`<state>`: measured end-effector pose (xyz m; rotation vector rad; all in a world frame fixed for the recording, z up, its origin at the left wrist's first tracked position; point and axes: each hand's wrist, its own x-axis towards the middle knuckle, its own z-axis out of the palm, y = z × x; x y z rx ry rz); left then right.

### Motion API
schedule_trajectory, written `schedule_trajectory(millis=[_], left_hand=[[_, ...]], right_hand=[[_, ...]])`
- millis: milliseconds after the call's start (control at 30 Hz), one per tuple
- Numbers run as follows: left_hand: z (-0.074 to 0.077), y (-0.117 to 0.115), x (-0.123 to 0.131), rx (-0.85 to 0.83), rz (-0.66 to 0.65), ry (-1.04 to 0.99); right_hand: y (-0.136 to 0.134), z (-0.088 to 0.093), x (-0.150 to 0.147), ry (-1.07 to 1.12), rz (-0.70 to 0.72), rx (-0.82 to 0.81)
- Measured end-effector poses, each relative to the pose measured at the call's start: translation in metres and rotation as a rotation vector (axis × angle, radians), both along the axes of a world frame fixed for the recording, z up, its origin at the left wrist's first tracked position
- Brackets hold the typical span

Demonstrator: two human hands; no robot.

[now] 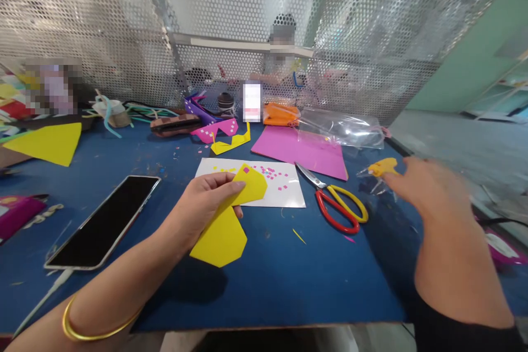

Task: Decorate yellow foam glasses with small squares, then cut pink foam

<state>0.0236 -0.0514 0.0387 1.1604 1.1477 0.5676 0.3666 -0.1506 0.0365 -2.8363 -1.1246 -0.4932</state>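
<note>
My left hand [214, 198] pinches a yellow cutout [223, 236] with two rounded, angular lobes, held above the table. A small pink square [246, 170] sits on its upper lobe. Behind it lies a white sheet [289, 192] scattered with tiny pink and yellow pieces. On the right, my right hand [429, 187] is smeared by motion, its thumb side at a small yellow object [383, 166] with clear plastic around it. Whether the fingers grip that object I cannot tell. Between the hands rest scissors [338, 209] with red and yellow handles, blades partly apart.
A phone [103, 223] with a cable lies at left. Farther back are a pink sheet [301, 148], yellow paper glasses [231, 144], pink glasses [216, 131], an orange pouch [281, 114] and a clear plastic bag [346, 129]. A perforated metal screen [231, 5] stands behind; a person shows beyond.
</note>
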Motion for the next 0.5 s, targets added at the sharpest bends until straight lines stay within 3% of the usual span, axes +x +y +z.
schedule_trajectory(millis=[167, 500], left_hand=[[0.003, -0.002, 0.002, 0.001, -0.011, -0.022], [-0.001, -0.001, -0.002, 0.007, -0.058, -0.064]], right_hand=[[-0.003, -0.019, 0.025, 0.095, 0.021, -0.065], [0.006, -0.029, 0.034, 0.185, -0.062, -0.106]])
